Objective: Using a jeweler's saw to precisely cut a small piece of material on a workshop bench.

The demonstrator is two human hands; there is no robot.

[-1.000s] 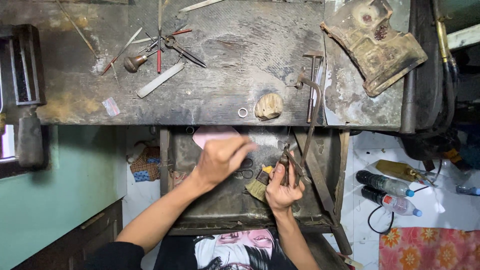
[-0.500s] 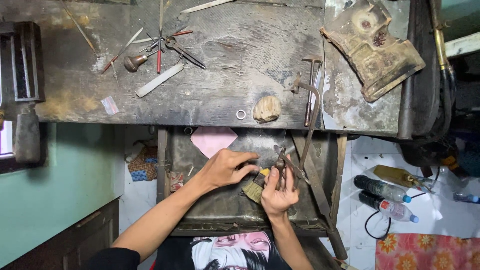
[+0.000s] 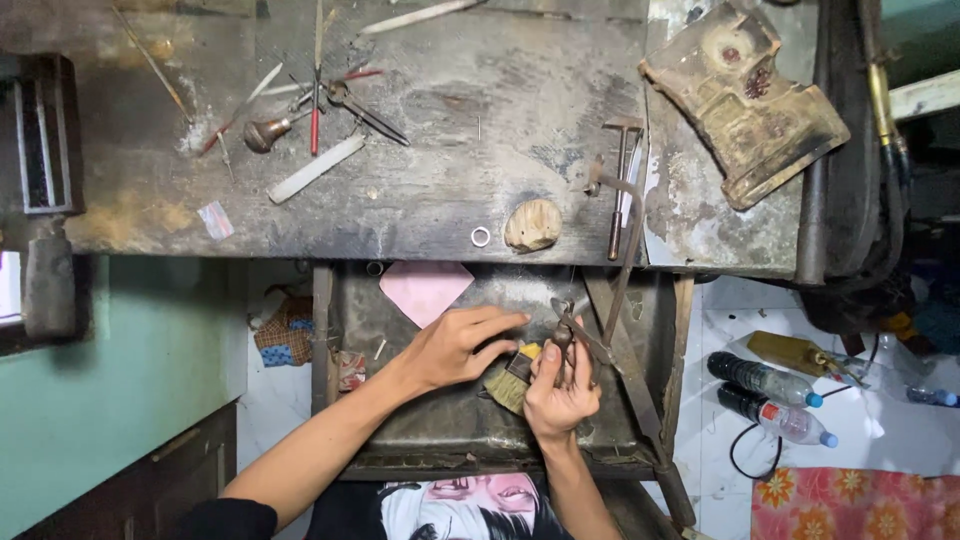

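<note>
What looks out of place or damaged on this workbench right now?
The charred block at the bench's top right looks burnt, pitted and chipped at its edges. The benchtop is scorched and stained. Two plastic bottles lie tipped on the floor at right. In the tray, both hands work normally.

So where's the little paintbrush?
In the head view, the brush lies in the metal tray under the bench, between the left hand and the right hand.

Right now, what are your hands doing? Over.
Left hand flat in the metal tray, touching the yellow-handled brush. Right hand gripping small dark metal pliers. Nothing blocking.
</note>
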